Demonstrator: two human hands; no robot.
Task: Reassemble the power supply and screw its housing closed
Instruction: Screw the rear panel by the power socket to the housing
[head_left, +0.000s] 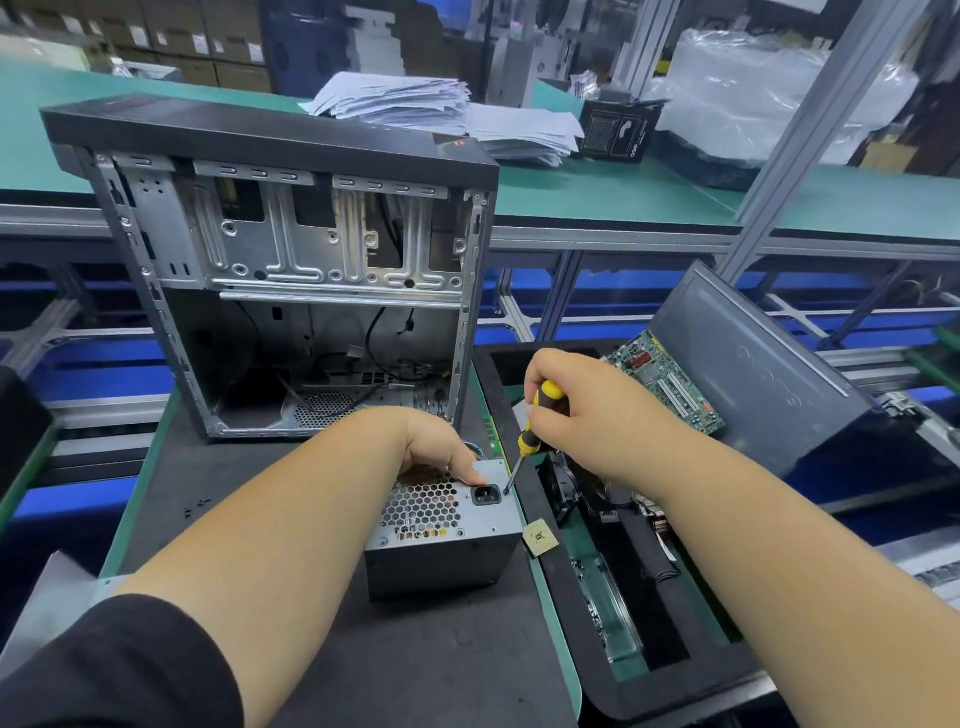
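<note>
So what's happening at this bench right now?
A person is screwing a power supply shut. The left hand rests on top of the unit, steadying it, while the right hand grips a yellow-and-black screwdriver with its tip at the corner beside the power socket. An open computer case stands behind, and a motherboard lies to the right.
</note>
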